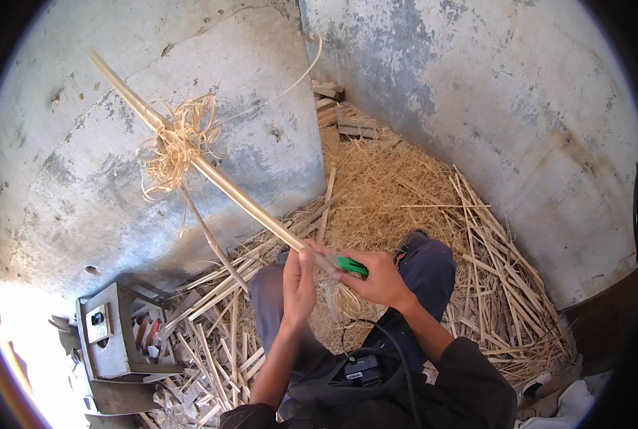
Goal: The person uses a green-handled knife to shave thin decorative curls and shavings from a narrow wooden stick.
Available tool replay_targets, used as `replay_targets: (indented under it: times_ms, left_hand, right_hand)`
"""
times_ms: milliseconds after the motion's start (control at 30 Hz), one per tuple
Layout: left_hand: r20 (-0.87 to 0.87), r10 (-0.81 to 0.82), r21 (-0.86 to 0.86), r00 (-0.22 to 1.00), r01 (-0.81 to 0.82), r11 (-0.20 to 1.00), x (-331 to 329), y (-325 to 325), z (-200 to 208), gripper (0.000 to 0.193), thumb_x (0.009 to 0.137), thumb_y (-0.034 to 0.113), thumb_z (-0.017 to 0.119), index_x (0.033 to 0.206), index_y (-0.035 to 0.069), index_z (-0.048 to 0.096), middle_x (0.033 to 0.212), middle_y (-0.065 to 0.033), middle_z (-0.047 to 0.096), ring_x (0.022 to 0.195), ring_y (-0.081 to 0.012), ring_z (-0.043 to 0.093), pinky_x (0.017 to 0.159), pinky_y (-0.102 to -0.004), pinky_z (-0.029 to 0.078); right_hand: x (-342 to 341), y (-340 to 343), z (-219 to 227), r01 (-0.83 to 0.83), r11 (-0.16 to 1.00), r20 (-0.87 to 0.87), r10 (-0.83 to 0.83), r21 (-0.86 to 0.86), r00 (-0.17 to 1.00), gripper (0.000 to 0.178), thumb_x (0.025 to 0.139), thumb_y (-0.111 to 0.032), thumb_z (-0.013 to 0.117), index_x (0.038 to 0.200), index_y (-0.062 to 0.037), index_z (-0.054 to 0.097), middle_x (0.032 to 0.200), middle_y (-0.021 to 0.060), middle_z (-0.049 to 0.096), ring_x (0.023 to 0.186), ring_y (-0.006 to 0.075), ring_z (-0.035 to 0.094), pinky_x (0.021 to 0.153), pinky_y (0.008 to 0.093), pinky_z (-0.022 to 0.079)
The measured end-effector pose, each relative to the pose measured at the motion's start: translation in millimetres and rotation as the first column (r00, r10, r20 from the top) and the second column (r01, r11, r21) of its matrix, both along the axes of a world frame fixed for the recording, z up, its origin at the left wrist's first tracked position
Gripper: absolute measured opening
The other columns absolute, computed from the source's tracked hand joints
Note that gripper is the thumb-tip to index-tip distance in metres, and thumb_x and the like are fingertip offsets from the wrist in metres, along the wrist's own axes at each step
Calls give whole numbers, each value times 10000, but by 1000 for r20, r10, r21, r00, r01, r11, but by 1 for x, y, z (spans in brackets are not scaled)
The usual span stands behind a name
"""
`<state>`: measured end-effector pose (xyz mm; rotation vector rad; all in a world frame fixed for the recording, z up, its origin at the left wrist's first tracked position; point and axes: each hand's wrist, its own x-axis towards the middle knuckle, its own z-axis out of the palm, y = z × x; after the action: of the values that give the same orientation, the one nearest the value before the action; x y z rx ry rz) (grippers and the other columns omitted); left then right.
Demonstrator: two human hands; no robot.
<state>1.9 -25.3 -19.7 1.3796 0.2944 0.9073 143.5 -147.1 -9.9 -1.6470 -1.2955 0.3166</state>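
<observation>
Grey concrete walls (476,93) close in a corner whose floor is heaped with straw (390,186) and split cane strips (497,279). A grey block (108,336) with recesses sits at lower left. The person sits with knees (419,264) up amid the litter. A long pale cane (211,175) slants from the hands up to the upper left, smooth and straight, with a tangle of curled shavings (176,143) hanging around its upper part. The left hand (299,282) is wrapped around the cane's lower end. The right hand (379,275) is clamped on a green-handled knife (352,267), set against the cane just beside the left thumb.
</observation>
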Motion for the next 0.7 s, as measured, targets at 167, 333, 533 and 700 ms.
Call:
replay_targets:
  times_ms: [167,333,533,700]
  left_hand:
    - [-253,188,280,949,-114,953,-12,16,14,361,1183,310,443,1181,-7,616,1062,-102,641,970,-190,612,909,-356,487]
    - [-75,704,784,706,-395,480,-29,42,31,269,957,95,768,1166,-3,628,1089,-151,623,972,-297,581,879,-392,475]
    - [-25,619,968,785,-136,212,-36,50,59,369,851,37,793,1190,55,647,1175,-140,629,1178,-335,589,1047,-480,435]
    - [-170,575,985,801,127,114,-20,62,62,392,905,77,724,1290,94,651,1275,-91,639,1365,-242,561,1201,-489,375]
  right_hand:
    - [15,8,-14,-60,996,-213,71,60,975,255,908,-154,850,1088,8,770,785,107,661,679,179,595,656,332,489]
    - [30,17,-18,-17,996,-128,27,84,991,238,948,-183,812,1036,31,753,735,88,571,657,158,522,628,337,441]
    - [37,22,-8,-67,996,-126,74,61,989,302,965,-253,802,1030,37,747,738,95,563,660,162,518,625,348,435]
    - [41,24,-2,-80,997,-33,80,15,996,380,982,-357,778,1047,17,750,803,135,635,713,230,589,701,376,474]
